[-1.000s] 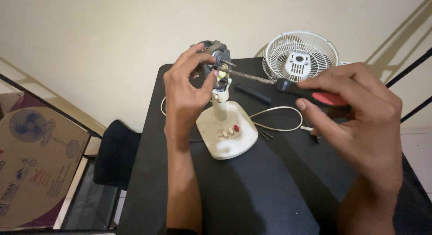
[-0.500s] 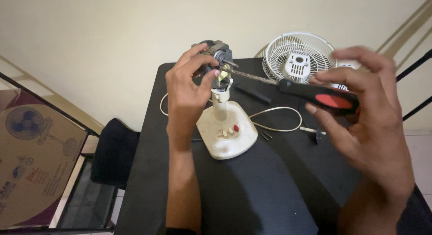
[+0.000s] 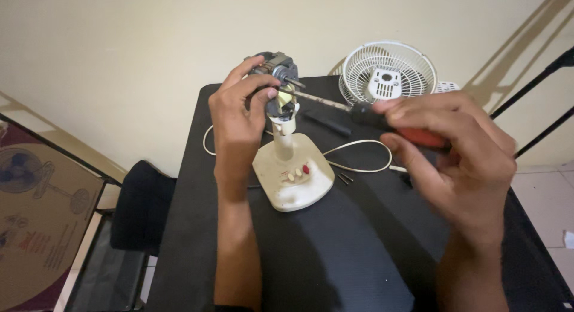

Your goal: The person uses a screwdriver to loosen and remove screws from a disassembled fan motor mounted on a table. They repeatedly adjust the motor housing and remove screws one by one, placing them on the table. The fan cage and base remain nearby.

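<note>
— What is the left hand (image 3: 239, 118) doing?
— Its fingers are clamping the bare fan motor (image 3: 276, 70) atop the cream stand (image 3: 293, 180), at the desk's (image 3: 335, 258) far side.
— And the right hand (image 3: 457, 150)?
— Its fingers are gripping a red-handled screwdriver (image 3: 382, 118), tip touching the motor.

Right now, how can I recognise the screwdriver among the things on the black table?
Start at the black table, then the cream fan base at its middle. The right hand holds the screwdriver toward the motor; only it has a red-and-black handle.
</note>
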